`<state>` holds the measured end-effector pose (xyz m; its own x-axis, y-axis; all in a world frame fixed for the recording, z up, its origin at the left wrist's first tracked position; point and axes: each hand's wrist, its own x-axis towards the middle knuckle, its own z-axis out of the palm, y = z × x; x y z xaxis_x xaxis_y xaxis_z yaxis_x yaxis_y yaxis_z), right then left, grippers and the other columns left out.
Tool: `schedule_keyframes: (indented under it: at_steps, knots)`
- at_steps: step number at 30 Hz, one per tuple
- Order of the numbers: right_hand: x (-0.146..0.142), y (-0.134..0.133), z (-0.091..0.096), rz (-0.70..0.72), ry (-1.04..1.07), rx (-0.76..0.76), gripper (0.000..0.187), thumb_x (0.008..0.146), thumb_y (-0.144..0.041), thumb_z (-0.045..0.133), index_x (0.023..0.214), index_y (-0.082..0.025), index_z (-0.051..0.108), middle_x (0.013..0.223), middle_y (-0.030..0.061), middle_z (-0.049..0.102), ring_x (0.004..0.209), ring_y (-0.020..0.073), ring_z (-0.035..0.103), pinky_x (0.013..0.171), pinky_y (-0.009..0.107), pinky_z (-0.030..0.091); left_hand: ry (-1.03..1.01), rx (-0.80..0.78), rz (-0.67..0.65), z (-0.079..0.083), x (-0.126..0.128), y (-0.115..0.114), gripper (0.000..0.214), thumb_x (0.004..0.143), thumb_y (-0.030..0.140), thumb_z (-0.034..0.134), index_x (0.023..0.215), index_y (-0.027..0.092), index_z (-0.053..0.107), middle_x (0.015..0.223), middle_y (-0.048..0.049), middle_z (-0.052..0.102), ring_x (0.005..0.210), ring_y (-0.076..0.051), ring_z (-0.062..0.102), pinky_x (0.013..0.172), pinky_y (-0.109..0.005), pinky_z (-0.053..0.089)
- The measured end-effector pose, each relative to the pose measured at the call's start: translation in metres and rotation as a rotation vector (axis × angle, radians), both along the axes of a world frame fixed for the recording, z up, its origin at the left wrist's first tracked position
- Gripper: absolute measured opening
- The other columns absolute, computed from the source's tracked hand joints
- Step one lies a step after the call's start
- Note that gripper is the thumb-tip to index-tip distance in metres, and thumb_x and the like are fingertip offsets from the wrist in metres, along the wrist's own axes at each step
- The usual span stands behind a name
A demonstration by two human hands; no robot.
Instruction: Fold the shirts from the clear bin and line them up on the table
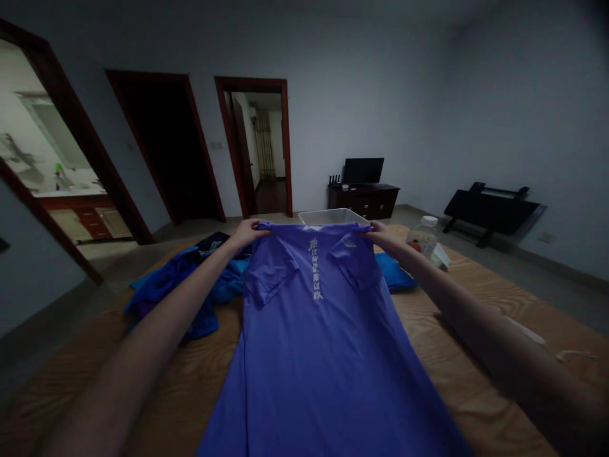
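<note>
Your left hand (248, 232) pinches the far left corner of the purple polo shirt (323, 343), and your right hand (380, 233) grips the far right corner; both are closed on the fabric. The shirt lies stretched lengthwise down the middle of the wooden tabletop (476, 355), running from your hands back to the near edge, with its two short sleeves folded inward and a column of white printed characters (315, 268) between them. Your arms reach out along either side of it.

Toward the tabletop's left edge, a heap of blue clothes (176, 289) sits just beside the shirt, partly under your left forearm. A folded blue garment (392, 271) lies just past the shirt's right side. At the far edge, a clear plastic bin (333, 217) stands right behind the shirt's top hem. A plastic bottle (425, 236) with a white cap stands near the far right corner, beyond your right hand.
</note>
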<state>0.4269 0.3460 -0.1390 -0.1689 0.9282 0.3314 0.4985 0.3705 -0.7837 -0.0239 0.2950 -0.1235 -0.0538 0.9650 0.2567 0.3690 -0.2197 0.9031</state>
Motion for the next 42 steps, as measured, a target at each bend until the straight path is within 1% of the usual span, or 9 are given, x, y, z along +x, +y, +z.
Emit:
schedule_keyframes:
  at_steps: [4,8,13,19,27,31,36,39,42]
  knots:
    - [0.007,0.004,0.041,0.032,0.058,0.118,0.037,0.082,-0.029,0.075,0.115,-0.012,0.071,0.107,0.009,0.075,0.093,0.0203,0.069,0.092,0.036,0.057,0.033,0.195,-0.017,0.038,0.008,-0.008,0.069,0.059,0.05,0.097,0.113,0.013,0.077,0.115,-0.0107,0.079,0.111,-0.028,0.071,0.107,-0.042,0.053]
    - [0.015,-0.02,0.053,0.117,0.015,0.159,0.038,0.078,-0.029,0.08,0.112,-0.012,0.074,0.102,0.007,0.075,0.092,0.0207,0.067,0.09,0.034,0.056,0.151,0.284,-0.105,0.041,0.016,-0.046,0.063,0.069,0.049,0.091,0.117,0.011,0.076,0.111,-0.0116,0.079,0.101,-0.026,0.073,0.099,-0.042,0.057]
    - [0.042,-0.091,0.017,0.271,-0.281,0.209,0.037,0.089,-0.037,0.07,0.12,-0.017,0.073,0.106,0.0089,0.075,0.099,0.0254,0.068,0.093,0.036,0.056,0.345,0.168,-0.206,0.009,0.025,-0.132,0.047,0.082,0.051,0.08,0.116,0.018,0.079,0.112,-0.0083,0.08,0.103,-0.029,0.073,0.098,-0.04,0.057]
    - [0.073,-0.201,-0.038,0.343,-0.529,0.312,0.024,0.1,-0.03,0.058,0.119,-0.023,0.072,0.115,0.0117,0.071,0.102,0.0249,0.07,0.088,0.036,0.057,0.503,0.035,-0.295,-0.034,0.022,-0.227,0.029,0.089,0.041,0.071,0.114,0.025,0.078,0.118,-0.0065,0.078,0.114,-0.029,0.071,0.103,-0.038,0.054]
    - [0.078,-0.334,-0.099,0.355,-0.801,0.664,0.029,0.097,-0.019,0.057,0.124,-0.025,0.067,0.108,0.0109,0.076,0.101,0.027,0.073,0.094,0.043,0.058,0.963,0.294,-0.374,-0.108,0.02,-0.331,0.031,0.088,0.009,0.057,0.11,0.028,0.069,0.111,-0.0066,0.071,0.102,-0.024,0.068,0.089,-0.035,0.051]
    - [0.075,-0.357,-0.123,0.367,-0.868,0.763,0.027,0.098,-0.014,0.05,0.117,-0.023,0.067,0.101,0.0088,0.078,0.092,0.0268,0.074,0.095,0.047,0.056,1.067,0.275,-0.421,-0.127,0.027,-0.359,0.037,0.083,0.004,0.057,0.108,0.03,0.066,0.106,-0.0053,0.072,0.094,-0.024,0.067,0.09,-0.039,0.048]
    - [0.074,-0.368,-0.134,0.374,-0.848,0.78,0.031,0.097,-0.011,0.049,0.116,-0.026,0.068,0.099,0.0076,0.079,0.093,0.0269,0.074,0.094,0.046,0.056,1.056,0.114,-0.423,-0.136,0.027,-0.376,0.045,0.075,0.003,0.059,0.109,0.031,0.066,0.115,-0.0046,0.072,0.098,-0.025,0.068,0.091,-0.039,0.048]
    - [0.076,-0.38,-0.134,0.371,-0.841,0.729,0.037,0.094,-0.009,0.05,0.119,-0.028,0.069,0.1,0.0071,0.08,0.091,0.0262,0.075,0.095,0.046,0.058,0.943,-0.026,-0.392,-0.129,0.027,-0.389,0.036,0.081,0.011,0.062,0.11,0.033,0.068,0.122,-0.0041,0.072,0.106,-0.026,0.067,0.092,-0.038,0.051]
    - [0.082,-0.384,-0.12,0.42,-0.825,0.572,0.037,0.097,-0.034,0.062,0.132,-0.025,0.069,0.119,0.0131,0.078,0.105,0.0322,0.075,0.092,0.047,0.061,0.789,-0.289,-0.424,-0.11,0.022,-0.385,0.024,0.085,0.035,0.075,0.109,0.036,0.072,0.119,-0.0017,0.074,0.105,-0.026,0.068,0.089,-0.036,0.055]
